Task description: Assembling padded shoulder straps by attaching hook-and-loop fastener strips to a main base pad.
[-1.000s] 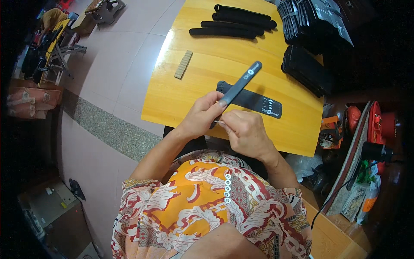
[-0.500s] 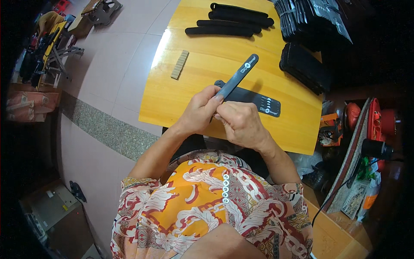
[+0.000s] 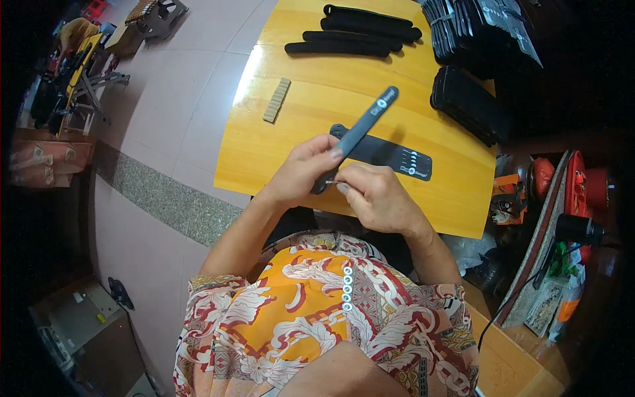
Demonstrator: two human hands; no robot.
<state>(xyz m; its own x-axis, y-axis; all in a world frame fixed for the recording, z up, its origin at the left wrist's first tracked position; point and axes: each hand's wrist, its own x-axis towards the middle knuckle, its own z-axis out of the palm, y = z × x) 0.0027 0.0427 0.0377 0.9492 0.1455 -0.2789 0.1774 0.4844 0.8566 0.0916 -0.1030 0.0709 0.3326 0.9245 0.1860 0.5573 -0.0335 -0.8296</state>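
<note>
Dark grey strip [image 3: 367,122] points toward one o'clock over the yellow bench [image 3: 450,205], in the grip of my left hand [image 3: 301,173]. My right hand [image 3: 380,198] pinches a thin metal piece [image 3: 331,182]; slipping, it could jab my left.

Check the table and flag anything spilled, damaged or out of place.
Nothing on the table looks spilled or damaged. The one mild oddity is the tan strip, lying alone on the left, unlike the black strips grouped farther back.
</note>
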